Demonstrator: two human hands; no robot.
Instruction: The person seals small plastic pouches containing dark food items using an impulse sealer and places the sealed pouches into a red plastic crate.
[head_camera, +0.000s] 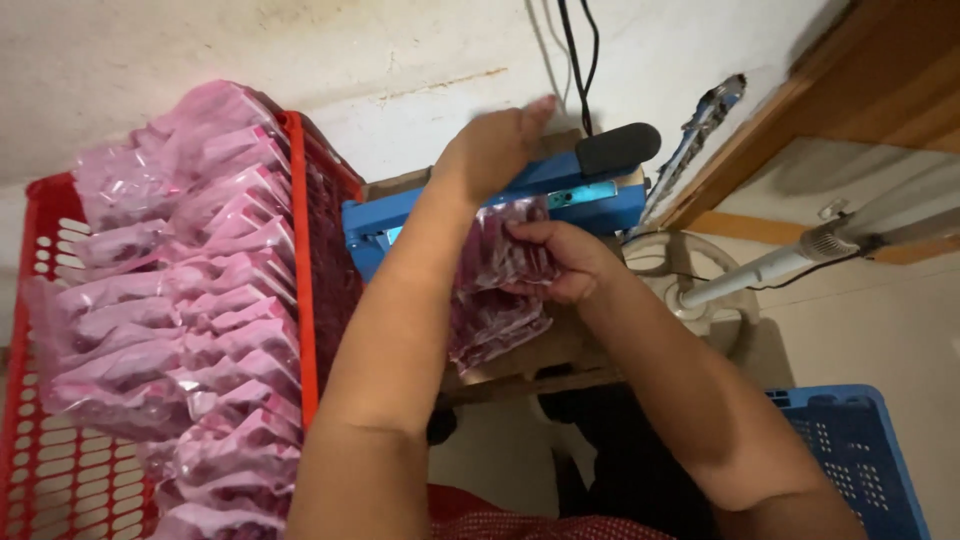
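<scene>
My left hand (492, 146) presses down on the top arm of a blue heat sealer (600, 195), fingers flat over the bar near its black handle (617, 147). My right hand (568, 258) grips a clear plastic bag of dark pink pieces (492, 255), holding its top edge into the sealer's jaw. Another filled bag (495, 325) lies below it on the small wooden stand (530, 375).
A red plastic crate (60, 440) at the left holds several stacked sealed pink bags (190, 300). A blue crate (860, 450) sits at the lower right. A white fan on a stand (770, 270), black cables (580, 50) on the wall and a wooden door frame (800, 110) lie beyond.
</scene>
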